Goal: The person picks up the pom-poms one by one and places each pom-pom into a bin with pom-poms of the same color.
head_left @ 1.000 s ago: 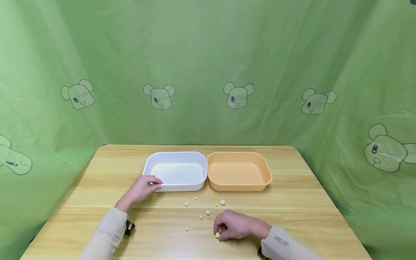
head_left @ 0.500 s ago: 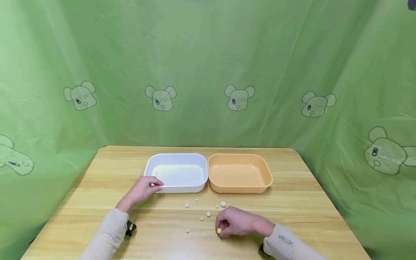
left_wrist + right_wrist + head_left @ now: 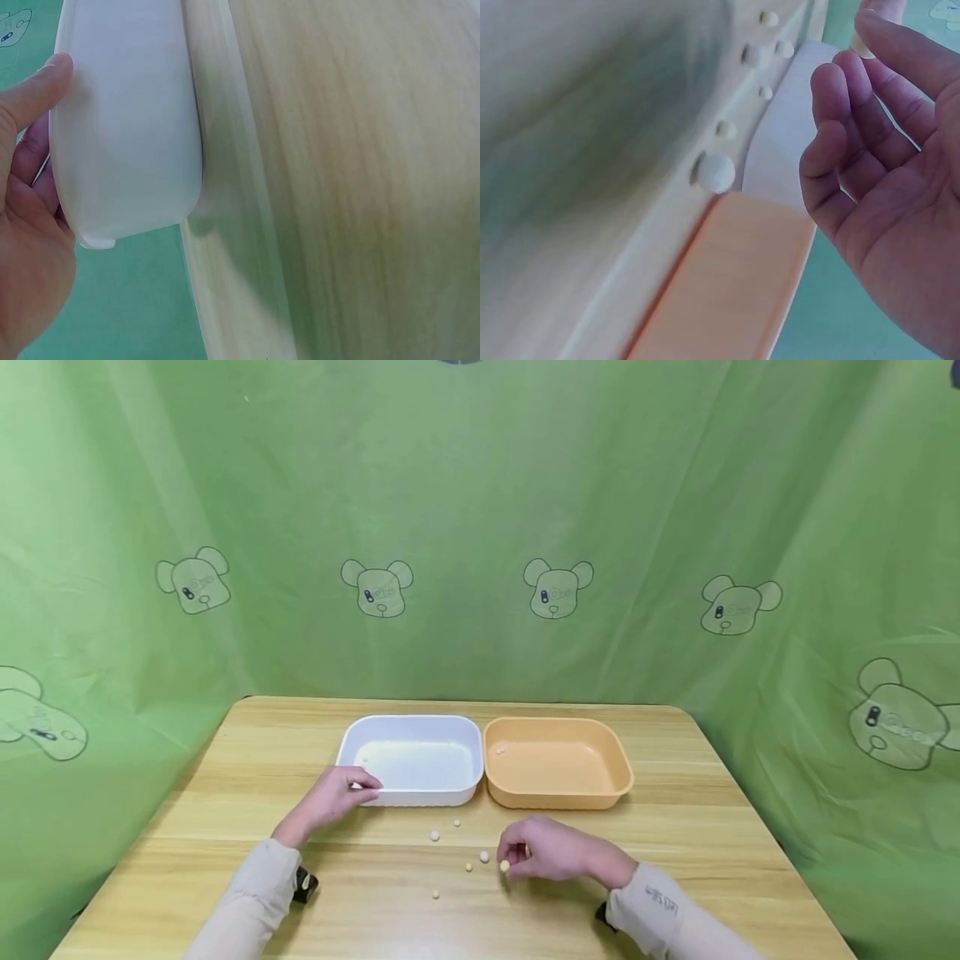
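My left hand (image 3: 337,795) grips the near-left rim of a white plastic bin (image 3: 450,795); in the left wrist view the thumb lies on the outer wall (image 3: 127,127) and the other fingers go behind the rim. My right hand (image 3: 558,852) pinches a small yellow ball (image 3: 505,866) between thumb and forefinger, just above the table. Left of it lie a white ball (image 3: 483,857) and a smaller yellow ball (image 3: 468,867). The right wrist view also shows a bigger white ball (image 3: 716,172), which the right hand hides from the head view.
An orange bin (image 3: 558,799) stands against the white bin's right side, with small white balls (image 3: 500,750) inside. Tiny yellow balls (image 3: 365,758) lie in the white bin. More balls, white (image 3: 435,836) and yellow (image 3: 435,894), are scattered on the wooden table (image 3: 712,860). A green curtain (image 3: 465,468) surrounds it.
My right hand has lifted with the yellow ball and moved forward toward the bins, covering two balls in the head view. My left hand keeps its grip on the white bin.
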`<state>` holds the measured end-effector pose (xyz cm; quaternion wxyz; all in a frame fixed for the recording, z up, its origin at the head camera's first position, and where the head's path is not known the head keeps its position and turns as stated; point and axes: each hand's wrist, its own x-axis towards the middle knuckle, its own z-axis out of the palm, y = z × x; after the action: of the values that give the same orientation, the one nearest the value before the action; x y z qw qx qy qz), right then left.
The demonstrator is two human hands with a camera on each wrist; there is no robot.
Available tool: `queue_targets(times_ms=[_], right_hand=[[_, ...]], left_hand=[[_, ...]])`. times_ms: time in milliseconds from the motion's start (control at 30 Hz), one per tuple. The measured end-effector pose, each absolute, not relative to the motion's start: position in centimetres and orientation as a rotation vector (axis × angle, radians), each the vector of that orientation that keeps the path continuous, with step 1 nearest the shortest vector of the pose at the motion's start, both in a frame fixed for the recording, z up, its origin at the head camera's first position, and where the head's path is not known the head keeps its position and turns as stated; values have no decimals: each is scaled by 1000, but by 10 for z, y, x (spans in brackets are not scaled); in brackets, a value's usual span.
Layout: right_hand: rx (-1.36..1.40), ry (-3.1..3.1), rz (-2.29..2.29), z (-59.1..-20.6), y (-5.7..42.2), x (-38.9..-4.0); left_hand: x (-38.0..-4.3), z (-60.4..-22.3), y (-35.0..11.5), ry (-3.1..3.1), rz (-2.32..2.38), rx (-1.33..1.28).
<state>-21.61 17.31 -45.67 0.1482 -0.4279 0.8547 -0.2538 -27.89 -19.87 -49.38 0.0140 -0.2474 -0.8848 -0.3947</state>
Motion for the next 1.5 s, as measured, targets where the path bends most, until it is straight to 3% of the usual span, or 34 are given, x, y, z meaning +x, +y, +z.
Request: queue_targets(times_ms=[867,1500], right_hand=[[-1123,2647,-880,-432,175,-259],[-957,2711,-903,-423,143,-291]], left_hand=[[-281,-495,-198,-2765,-1194,-786],[-280,-495,-195,-2772,-1237,-746]])
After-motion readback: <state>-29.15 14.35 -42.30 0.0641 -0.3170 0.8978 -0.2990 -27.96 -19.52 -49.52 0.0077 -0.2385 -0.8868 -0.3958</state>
